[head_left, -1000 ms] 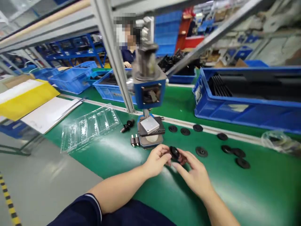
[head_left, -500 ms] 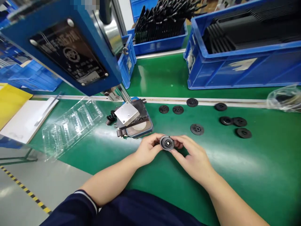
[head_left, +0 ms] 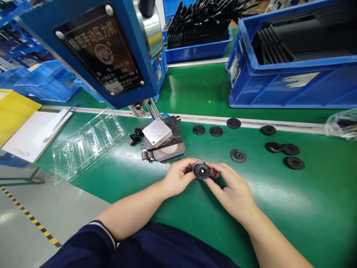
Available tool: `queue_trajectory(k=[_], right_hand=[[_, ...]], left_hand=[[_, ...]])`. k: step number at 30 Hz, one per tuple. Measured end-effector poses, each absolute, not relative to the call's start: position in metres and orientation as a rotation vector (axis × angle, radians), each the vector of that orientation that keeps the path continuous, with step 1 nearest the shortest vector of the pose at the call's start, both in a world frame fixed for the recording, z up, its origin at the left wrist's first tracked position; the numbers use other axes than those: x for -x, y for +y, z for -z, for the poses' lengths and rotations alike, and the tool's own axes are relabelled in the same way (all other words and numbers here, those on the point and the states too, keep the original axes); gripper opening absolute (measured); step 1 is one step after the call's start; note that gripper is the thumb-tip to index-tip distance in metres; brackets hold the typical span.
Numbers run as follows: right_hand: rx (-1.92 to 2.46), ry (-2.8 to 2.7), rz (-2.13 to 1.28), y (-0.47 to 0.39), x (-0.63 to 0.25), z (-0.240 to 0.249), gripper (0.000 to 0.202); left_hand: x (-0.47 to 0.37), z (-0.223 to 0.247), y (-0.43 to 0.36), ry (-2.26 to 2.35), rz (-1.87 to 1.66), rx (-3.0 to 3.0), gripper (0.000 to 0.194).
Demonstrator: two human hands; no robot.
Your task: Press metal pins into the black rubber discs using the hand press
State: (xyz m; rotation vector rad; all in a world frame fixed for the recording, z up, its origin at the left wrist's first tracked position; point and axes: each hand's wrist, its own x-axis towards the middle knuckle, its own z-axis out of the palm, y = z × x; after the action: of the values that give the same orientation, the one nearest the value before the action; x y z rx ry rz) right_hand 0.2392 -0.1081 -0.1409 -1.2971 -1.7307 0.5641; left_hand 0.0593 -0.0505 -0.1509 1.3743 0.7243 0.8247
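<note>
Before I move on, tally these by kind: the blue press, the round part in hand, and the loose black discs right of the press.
Blue press: 1
Held round part: 1
Loose black discs: 8
Total: 10

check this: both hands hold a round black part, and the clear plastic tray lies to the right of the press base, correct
Not quite: the clear plastic tray lies to the left of the press base, as the head view shows. The rest stands: the left hand and right hand both hold a round black part.
</note>
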Motion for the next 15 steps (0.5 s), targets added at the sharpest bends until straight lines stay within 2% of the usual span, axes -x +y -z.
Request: queue_trajectory(k=[11, 15], right_hand=[[1.297, -1.743, -0.603, -0.111, -0.245, 0.131, 0.033], [1.298, -1.689, -0.506, -0.113, -0.250, 0.124, 0.026]], left_hand=[[-0.057, 0.145, -0.049, 0.760, -0.760, -1.378, 0.034], [-0.054, 0.143, -0.045, 0.749, -0.716, -1.461, 0.038]])
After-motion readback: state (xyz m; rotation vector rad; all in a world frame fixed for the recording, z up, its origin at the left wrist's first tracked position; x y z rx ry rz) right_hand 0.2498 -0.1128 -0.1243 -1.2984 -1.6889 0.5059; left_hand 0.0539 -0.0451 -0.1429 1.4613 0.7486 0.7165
